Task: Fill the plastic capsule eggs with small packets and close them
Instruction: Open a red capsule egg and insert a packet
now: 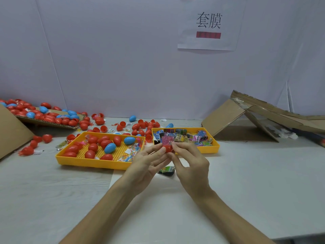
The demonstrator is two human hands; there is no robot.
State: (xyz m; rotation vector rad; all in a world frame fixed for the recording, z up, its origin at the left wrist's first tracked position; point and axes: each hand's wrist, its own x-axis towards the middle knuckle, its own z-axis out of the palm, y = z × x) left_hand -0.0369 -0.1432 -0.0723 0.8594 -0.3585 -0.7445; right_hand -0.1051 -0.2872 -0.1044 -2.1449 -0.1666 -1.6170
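- A red capsule egg (168, 148) is held up between both hands, just above the near rim of the packet tray (209, 149).
- The left hand (149, 162) curls round it, and the right hand (190, 162) pinches its right side.
- Whether it is filled is hidden.
- Likely risks: halves pressed askew won't snap, contents could jam the seam, or the slick shell could pop leftward toward the egg tray (88, 162).
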